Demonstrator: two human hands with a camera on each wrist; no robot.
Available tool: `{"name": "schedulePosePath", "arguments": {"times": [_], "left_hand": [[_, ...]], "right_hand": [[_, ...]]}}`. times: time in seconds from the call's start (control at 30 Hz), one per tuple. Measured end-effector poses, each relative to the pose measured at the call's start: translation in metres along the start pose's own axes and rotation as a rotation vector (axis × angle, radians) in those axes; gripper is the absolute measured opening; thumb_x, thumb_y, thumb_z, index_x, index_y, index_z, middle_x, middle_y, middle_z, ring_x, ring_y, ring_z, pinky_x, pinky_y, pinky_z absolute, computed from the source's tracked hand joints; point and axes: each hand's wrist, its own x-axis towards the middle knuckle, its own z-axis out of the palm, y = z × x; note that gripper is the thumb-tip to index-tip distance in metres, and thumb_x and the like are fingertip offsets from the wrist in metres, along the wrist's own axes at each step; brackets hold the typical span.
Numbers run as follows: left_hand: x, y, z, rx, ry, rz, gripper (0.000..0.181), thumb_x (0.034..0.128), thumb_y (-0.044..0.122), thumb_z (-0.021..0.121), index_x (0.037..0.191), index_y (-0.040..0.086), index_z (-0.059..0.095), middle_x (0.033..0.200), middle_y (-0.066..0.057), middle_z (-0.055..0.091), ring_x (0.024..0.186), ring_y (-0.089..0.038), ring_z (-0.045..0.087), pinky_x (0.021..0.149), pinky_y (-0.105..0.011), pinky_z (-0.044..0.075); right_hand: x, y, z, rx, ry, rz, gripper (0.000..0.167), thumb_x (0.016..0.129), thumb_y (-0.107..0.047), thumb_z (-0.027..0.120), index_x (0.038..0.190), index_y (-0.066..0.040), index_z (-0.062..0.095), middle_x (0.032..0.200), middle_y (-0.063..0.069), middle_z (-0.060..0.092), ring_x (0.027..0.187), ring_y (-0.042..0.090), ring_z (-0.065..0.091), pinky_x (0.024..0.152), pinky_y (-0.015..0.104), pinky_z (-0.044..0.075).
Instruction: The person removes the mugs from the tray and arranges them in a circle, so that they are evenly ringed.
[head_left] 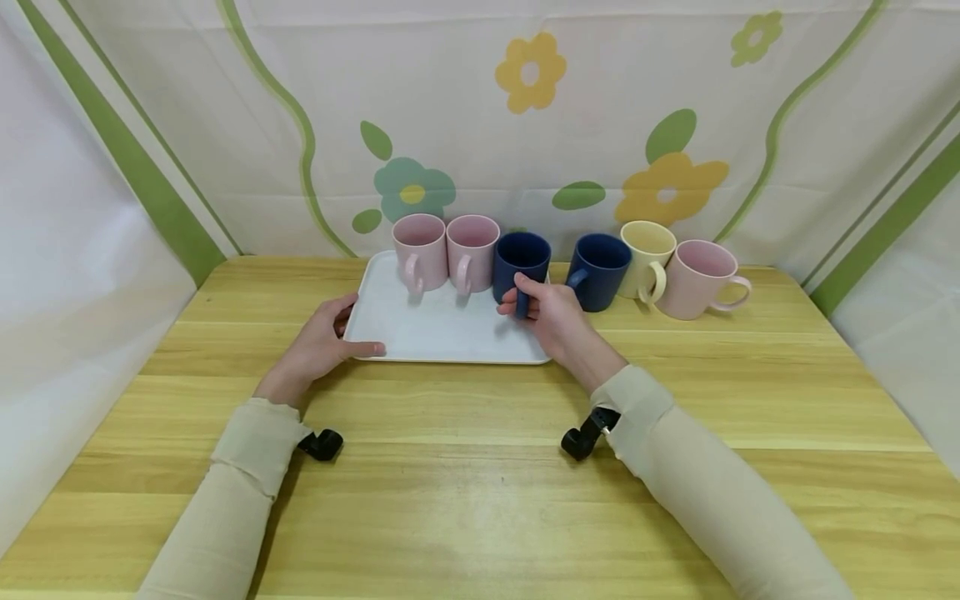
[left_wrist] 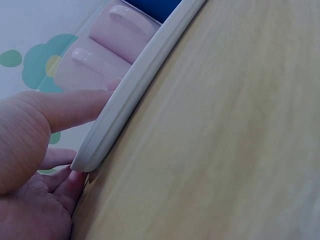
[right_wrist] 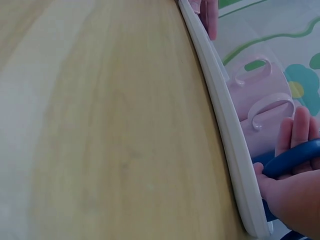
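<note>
A white rectangular tray point(head_left: 420, 333) lies on the wooden table. My left hand point(head_left: 318, 342) grips its left end, the thumb over the rim and the fingers around the corner, as the left wrist view shows. Along the tray's back stand two pink mugs point(head_left: 433, 265) side by side, handles towards me. Beside them, at the tray's right end, is a dark blue mug point(head_left: 525, 250). My right hand point(head_left: 558, 321) holds this mug by its handle, thumb near the top. Whether the mug's base touches the tray is hidden.
Right of the tray, a second dark blue mug point(head_left: 607, 279), a cream-yellow mug point(head_left: 633, 275) and another pink mug point(head_left: 686, 287) stand upright in a close row on the table. A white curtain point(head_left: 480, 125) with printed flowers hangs behind the table's back edge.
</note>
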Motion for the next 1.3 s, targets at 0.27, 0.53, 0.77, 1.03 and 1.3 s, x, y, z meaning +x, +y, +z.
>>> {"name": "schedulePosePath", "arguments": {"times": [0.27, 0.53, 0.77, 1.03, 1.3], "left_hand": [[-0.001, 0.001, 0.0, -0.014, -0.003, 0.015, 0.096, 0.0877, 0.017, 0.089, 0.165, 0.003, 0.034, 0.155, -0.02, 0.052, 0.126, -0.035, 0.058, 0.092, -0.019, 0.047], [-0.001, 0.0, 0.001, -0.005, 0.0, -0.006, 0.1, 0.0881, 0.019, 0.089, 0.167, 0.003, 0.028, 0.161, -0.02, 0.047, 0.132, -0.036, 0.055, 0.097, -0.022, 0.045], [-0.002, 0.002, 0.0, -0.015, -0.002, 0.013, 0.097, 0.0879, 0.016, 0.088, 0.166, 0.003, 0.032, 0.159, -0.02, 0.049, 0.131, -0.036, 0.056, 0.095, -0.018, 0.045], [-0.001, 0.002, 0.0, -0.002, -0.005, 0.01, 0.098, 0.0891, 0.017, 0.087, 0.167, 0.003, 0.029, 0.161, -0.021, 0.047, 0.131, -0.036, 0.055, 0.095, -0.02, 0.045], [0.0, 0.001, 0.0, 0.002, -0.006, 0.01, 0.097, 0.0884, 0.018, 0.088, 0.166, 0.004, 0.032, 0.157, -0.02, 0.05, 0.127, -0.035, 0.056, 0.094, -0.02, 0.045]], "right_hand": [[-0.009, 0.001, -0.003, 0.028, -0.002, -0.021, 0.034, 0.109, -0.03, 0.062, 0.084, -0.009, 0.071, 0.081, 0.002, 0.073, 0.081, 0.014, 0.077, 0.112, 0.035, 0.05], [-0.022, 0.0, -0.005, 0.043, -0.021, -0.052, 0.037, 0.109, -0.028, 0.062, 0.079, -0.009, 0.073, 0.079, 0.003, 0.073, 0.08, 0.016, 0.075, 0.094, 0.028, 0.058], [-0.043, -0.008, -0.007, 0.039, -0.073, -0.1, 0.04, 0.109, -0.026, 0.063, 0.075, -0.009, 0.074, 0.076, 0.002, 0.073, 0.081, 0.017, 0.073, 0.091, 0.027, 0.059], [-0.062, -0.013, -0.015, -0.002, -0.144, -0.137, 0.042, 0.11, -0.026, 0.059, 0.075, -0.01, 0.075, 0.077, 0.002, 0.073, 0.086, 0.018, 0.074, 0.095, 0.029, 0.058], [-0.085, -0.02, -0.024, -0.025, -0.2, -0.161, 0.042, 0.111, -0.025, 0.057, 0.077, -0.011, 0.076, 0.078, 0.0, 0.072, 0.087, 0.017, 0.073, 0.099, 0.03, 0.057]]}}
